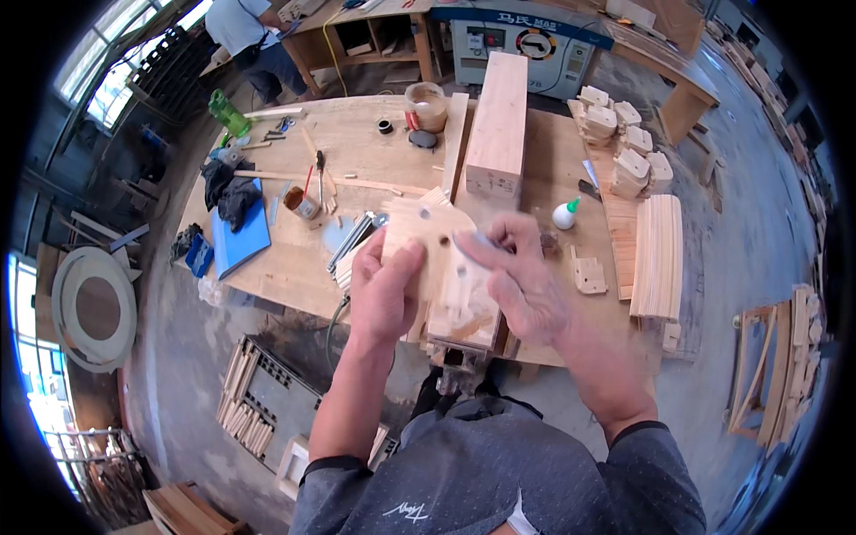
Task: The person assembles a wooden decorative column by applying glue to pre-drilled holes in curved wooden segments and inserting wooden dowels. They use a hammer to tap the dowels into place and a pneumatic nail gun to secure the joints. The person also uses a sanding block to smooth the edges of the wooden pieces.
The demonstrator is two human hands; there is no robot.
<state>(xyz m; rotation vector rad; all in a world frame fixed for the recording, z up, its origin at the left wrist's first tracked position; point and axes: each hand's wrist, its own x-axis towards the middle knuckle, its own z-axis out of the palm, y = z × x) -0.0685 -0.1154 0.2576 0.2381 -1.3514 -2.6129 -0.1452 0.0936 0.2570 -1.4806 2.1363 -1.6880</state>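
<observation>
A pale, flat wooden piece with drilled holes (426, 234) is gripped at its lower left edge by the left hand (382, 296) above the wooden worktop (294, 259), while the blurred right hand (515, 278) is pressed against its right side, fingers spread, beside a small white glue bottle (563, 214).

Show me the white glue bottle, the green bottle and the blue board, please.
white glue bottle (563, 215), head view, on its round body.
green bottle (228, 114), head view, on its side.
blue board (242, 234), head view, on its flat top.
</observation>
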